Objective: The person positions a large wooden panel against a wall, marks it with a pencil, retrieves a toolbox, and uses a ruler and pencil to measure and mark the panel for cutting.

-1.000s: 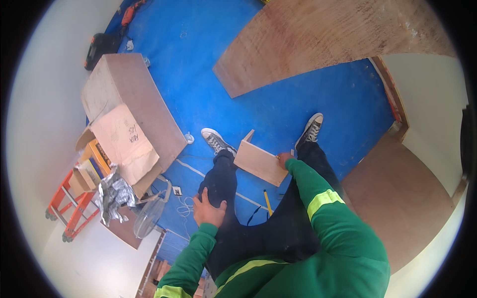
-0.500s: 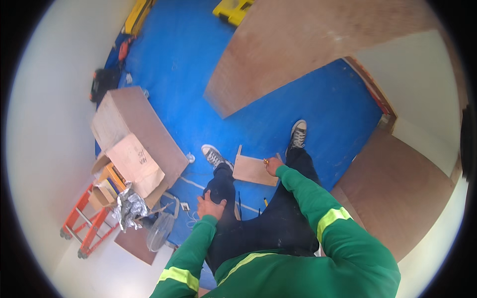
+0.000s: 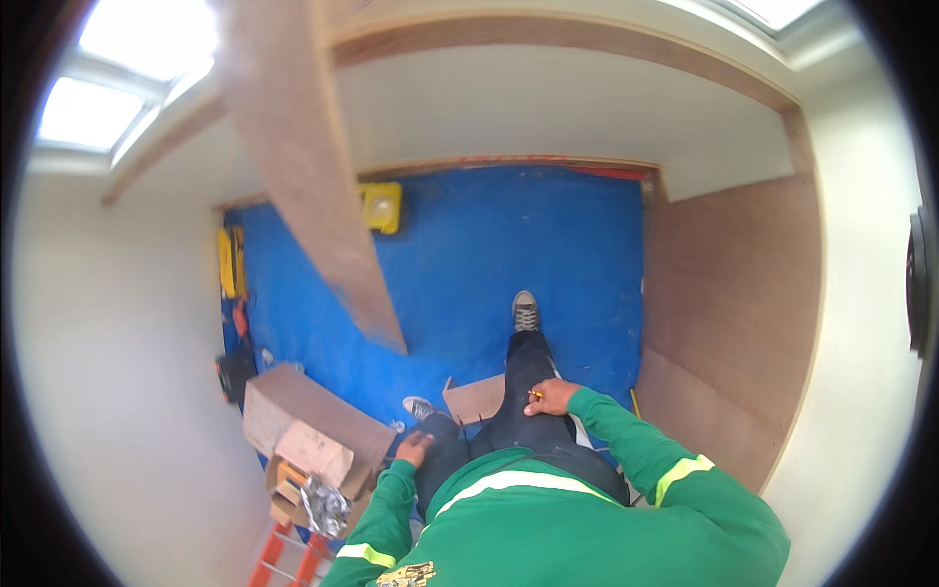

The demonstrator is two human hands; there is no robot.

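My left hand (image 3: 415, 449) rests on my left thigh with nothing visible in it, its fingers stretched out. Near my right thigh, my right hand (image 3: 554, 398) pinches a thin, pencil-like yellow stick (image 3: 536, 394) with a reddish part; it is too small to name surely. A small wooden panel (image 3: 473, 399) with a narrow upright strip lies on the floor between my legs, partly hidden by my right leg. Ahead of me a long plywood board (image 3: 333, 225) slants from the top of the view down over the blue floor.
At left stand a brown wooden box (image 3: 318, 411), cardboard (image 3: 315, 452), crumpled foil (image 3: 326, 507) and an orange ladder (image 3: 284, 558). Yellow cases (image 3: 381, 207) and a black case (image 3: 235, 377) sit along the walls. Plywood panelling (image 3: 729, 284) covers the right wall. The blue floor covering (image 3: 460, 254) stretches ahead.
My view has tilted up and turned, bringing the far wall and windows in. My right hand has come back from the small panel to my thigh. My right foot is further forward.
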